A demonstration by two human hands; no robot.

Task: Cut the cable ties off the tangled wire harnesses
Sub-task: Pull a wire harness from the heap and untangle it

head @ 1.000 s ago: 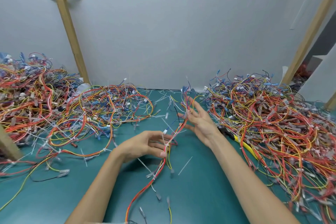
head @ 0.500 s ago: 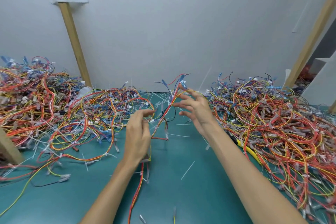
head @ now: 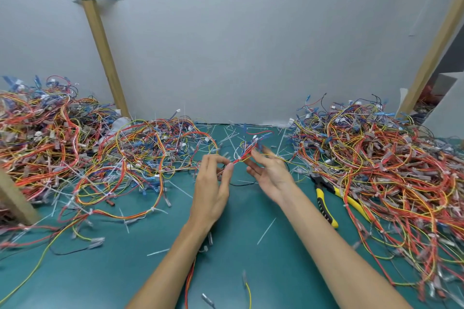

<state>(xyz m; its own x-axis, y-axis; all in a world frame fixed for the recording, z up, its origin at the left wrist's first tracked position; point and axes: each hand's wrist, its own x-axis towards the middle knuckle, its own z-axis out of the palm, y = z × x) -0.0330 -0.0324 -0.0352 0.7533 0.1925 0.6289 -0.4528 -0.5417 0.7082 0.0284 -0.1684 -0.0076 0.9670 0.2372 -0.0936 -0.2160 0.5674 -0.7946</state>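
A thin wire harness (head: pixel 247 150) of red, orange, yellow and blue wires is lifted just above the green table (head: pixel 263 271) at its middle. My left hand (head: pixel 211 190) pinches it between thumb and forefinger, and the rest of it trails down under my left wrist. My right hand (head: pixel 270 174) is close beside, its fingers spread and mostly straight, the fingertips touching the harness near its blue connector end. Yellow-and-black handled cutters (head: pixel 326 199) lie on the table to the right of my right forearm, in neither hand.
Big tangles of harnesses lie at far left (head: pixel 45 143), centre left (head: pixel 150 155) and right (head: pixel 381 173). White cut cable ties (head: pixel 266 231) and loose wires litter the table. A grey wall (head: pixel 251 45) with slanted wooden posts (head: pixel 100 40) closes the back.
Both hands have drawn closer together at the table's middle. My left hand has slid up the harness from a lower grip to a pinch right beside my right fingertips.
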